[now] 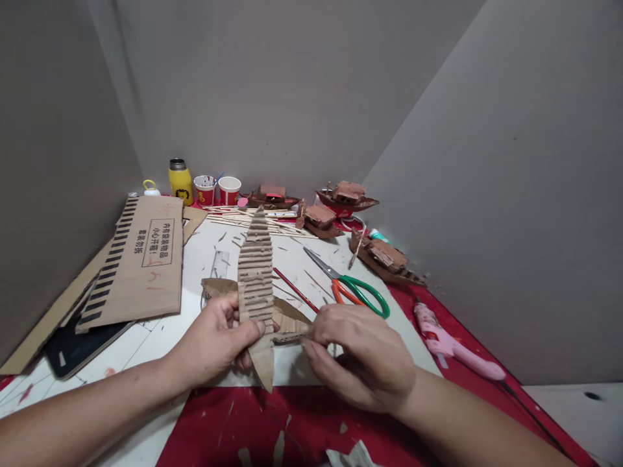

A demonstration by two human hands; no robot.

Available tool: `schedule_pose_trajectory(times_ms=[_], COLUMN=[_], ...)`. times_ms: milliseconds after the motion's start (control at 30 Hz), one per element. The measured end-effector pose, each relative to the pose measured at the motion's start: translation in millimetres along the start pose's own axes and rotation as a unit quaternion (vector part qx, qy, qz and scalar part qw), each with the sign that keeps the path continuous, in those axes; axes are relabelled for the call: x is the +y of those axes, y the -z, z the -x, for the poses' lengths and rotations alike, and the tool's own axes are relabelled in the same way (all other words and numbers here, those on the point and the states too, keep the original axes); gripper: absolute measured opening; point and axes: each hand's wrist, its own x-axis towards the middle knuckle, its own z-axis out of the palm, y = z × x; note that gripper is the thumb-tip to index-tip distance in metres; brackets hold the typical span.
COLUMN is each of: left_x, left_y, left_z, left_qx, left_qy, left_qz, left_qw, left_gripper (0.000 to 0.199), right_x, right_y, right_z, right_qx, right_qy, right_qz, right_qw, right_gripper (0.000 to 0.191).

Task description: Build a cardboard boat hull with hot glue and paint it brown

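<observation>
My left hand (224, 340) grips a long pointed strip of corrugated cardboard (256, 279), its ridges facing up and its lower tip smooth. Crossing behind the strip is a boat-shaped cardboard piece (291, 318), which shows on both sides of it. My right hand (357, 353) has its fingers pressed together at the right end of that boat-shaped piece; what lies between the fingertips is too small to tell. Just beyond the right hand are scissors (353, 285) with green and orange handles, and a red pencil (294, 290).
Brown model boats (389, 256) stand along the back and right. A pink glue gun (457, 347) lies at the right. Thin wooden sticks (272, 224), paper cups (229, 191) and a yellow bottle (180, 181) are at the back. Printed cardboard (141, 259) covers a dark tablet (82, 347) at left.
</observation>
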Motion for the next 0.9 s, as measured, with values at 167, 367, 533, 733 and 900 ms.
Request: schedule_pose_trajectory(times_ms=[167,367,533,733,900], left_x=[1.2,0.6,-7.1,-9.4,-7.5], left_y=[-5.0,-8.9,-9.1,-10.2,-13.5], left_z=[3.9,8.5,12.1,14.7,16.7], left_qx=[-0.062,-0.074,-0.040,-0.023,-0.043], left_qy=[0.014,-0.050,-0.091,-0.103,-0.053], left_qz=[0.038,-0.064,-0.158,-0.174,-0.103], left_qw=[0.997,0.994,0.982,0.979,0.992], left_gripper=[0.045,0.049,0.051,0.050,0.050], right_x=[5.7,11.7,10.7,8.7,9.6], right_y=[-12.7,-19.6,-26.3,-28.7,-29.6], right_z=[0.2,-0.8,-0.9,-0.7,1.0], right_qx=[0.045,0.036,-0.004,0.000,0.034], right_qy=[-0.043,-0.096,-0.266,-0.317,-0.249], right_qz=[0.048,0.052,-0.051,-0.123,-0.042], right_qw=[0.997,0.993,0.963,0.941,0.967], right_gripper=[0.023,0.005,0.017,0.009,0.009])
